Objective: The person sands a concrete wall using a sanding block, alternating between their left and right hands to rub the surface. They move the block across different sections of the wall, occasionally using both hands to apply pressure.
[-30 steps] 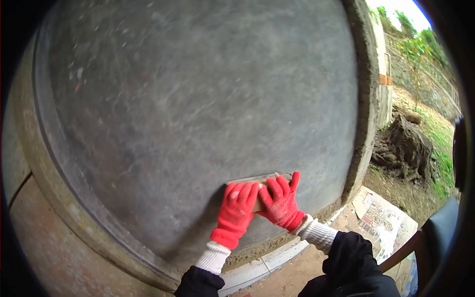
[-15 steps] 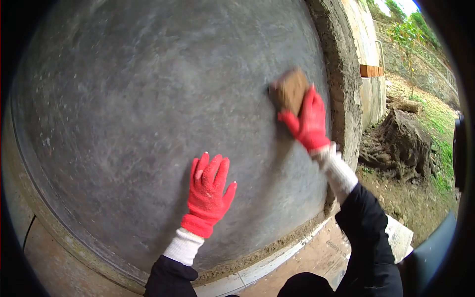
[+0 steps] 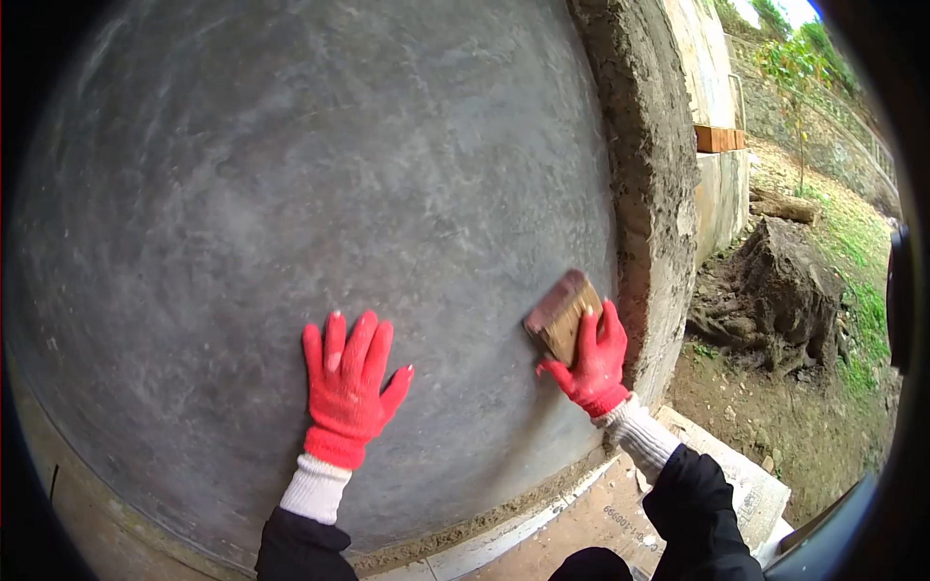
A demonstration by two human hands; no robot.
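Note:
Fingers spread, my left hand point(image 3: 349, 392) lies against the smooth grey plastered wall point(image 3: 291, 223) in a red-coated glove with a white cuff. Nothing is in it. To its right, my right hand point(image 3: 593, 363), gloved the same way, grips a wooden sanding block point(image 3: 564, 312) by its near side. The block is tilted, with a dark reddish-brown face toward the upper left and bare wood toward me. It is at the wall's surface, close to the right edge; whether its whole underside touches cannot be seen.
A rough cement edge point(image 3: 644, 184) borders the wall on the right. Below runs a tiled floor point(image 3: 591, 513) with a pale board point(image 3: 741, 470). Outside stand a tree stump point(image 3: 775, 290) and bricks point(image 3: 719, 139) on a ledge.
My right hand has brought the sanding block down along the wall's right side. My left hand has shifted left, with its fingers more spread. The view has moved slightly.

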